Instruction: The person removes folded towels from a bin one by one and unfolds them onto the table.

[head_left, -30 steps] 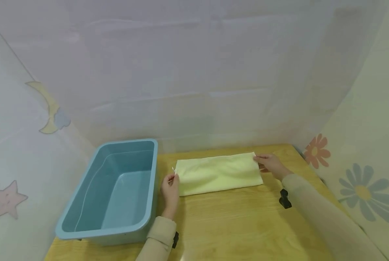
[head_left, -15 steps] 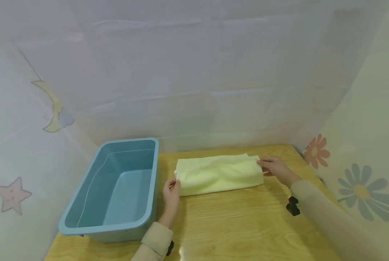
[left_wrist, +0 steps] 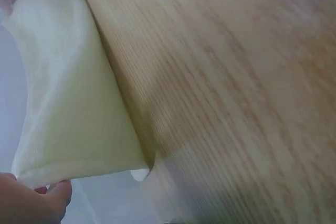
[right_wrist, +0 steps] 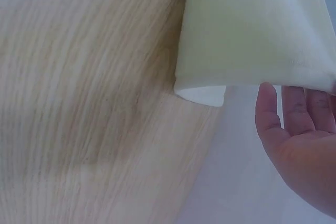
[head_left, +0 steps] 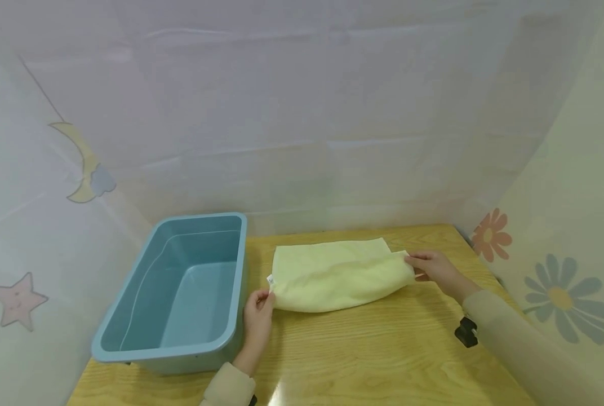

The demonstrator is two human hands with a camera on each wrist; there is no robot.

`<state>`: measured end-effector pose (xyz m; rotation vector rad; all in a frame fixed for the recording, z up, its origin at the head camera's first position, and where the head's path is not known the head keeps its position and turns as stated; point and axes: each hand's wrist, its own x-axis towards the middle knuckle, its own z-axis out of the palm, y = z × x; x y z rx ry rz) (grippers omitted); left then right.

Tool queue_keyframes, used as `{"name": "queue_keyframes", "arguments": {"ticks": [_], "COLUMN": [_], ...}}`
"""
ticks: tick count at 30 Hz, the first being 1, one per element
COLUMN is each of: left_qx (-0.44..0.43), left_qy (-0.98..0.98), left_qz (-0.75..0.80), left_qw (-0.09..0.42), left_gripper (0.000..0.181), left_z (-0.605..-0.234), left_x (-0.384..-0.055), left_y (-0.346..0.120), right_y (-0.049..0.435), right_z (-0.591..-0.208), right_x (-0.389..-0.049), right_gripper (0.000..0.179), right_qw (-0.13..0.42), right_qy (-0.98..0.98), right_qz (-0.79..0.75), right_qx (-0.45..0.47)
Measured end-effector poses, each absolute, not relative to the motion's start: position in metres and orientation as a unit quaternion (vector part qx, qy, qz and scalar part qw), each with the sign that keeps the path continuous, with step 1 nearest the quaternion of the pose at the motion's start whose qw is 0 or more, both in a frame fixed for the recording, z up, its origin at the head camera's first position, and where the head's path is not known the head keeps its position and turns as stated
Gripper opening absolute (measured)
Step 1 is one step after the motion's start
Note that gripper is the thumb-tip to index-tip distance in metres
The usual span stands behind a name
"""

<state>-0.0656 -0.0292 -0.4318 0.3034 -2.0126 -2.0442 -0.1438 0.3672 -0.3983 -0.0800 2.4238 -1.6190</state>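
A pale yellow towel lies folded lengthwise across the table, with its upper layer lifted and drawn toward me. Behind that raised layer a flat strip of the towel rests on the wood. My left hand pinches the lifted layer's left end between thumb and fingers, close to a small white tag. At the opposite end, my right hand pinches the far right corner. In the right wrist view the towel curves over in a loop, its end edge held at the fingertips of the right hand.
A deep blue plastic basin stands on the left part of the wooden table, close beside my left hand. A pale sheet hangs behind the table, and printed sheets with a moon, star and flowers flank both sides.
Both hands have drawn the towel's upper layer toward me, uncovering a strip at the back. The left hand has also shifted slightly left, the right hand slightly right.
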Motion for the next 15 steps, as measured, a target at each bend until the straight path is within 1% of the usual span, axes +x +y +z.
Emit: {"name": "queue_keyframes", "arguments": {"ticks": [6,15], "left_qx": [0.091,0.065], "left_qy": [-0.692,-0.700], "left_qz": [-0.707,-0.705], "left_qw": [0.115,0.091], "left_gripper": [0.012,0.015], "left_z": [-0.435,-0.437], "left_x": [-0.057,-0.049], "left_y": [-0.036,-0.042], "right_y": [0.373,0.377], "right_z": [-0.403,-0.410], "right_x": [-0.132,-0.117], "right_gripper": [0.050,0.052], "right_qw": [0.103,0.107], "right_qy": [0.827,0.818], "right_qz": [-0.552,-0.565], "right_qx": [-0.023,-0.025]}}
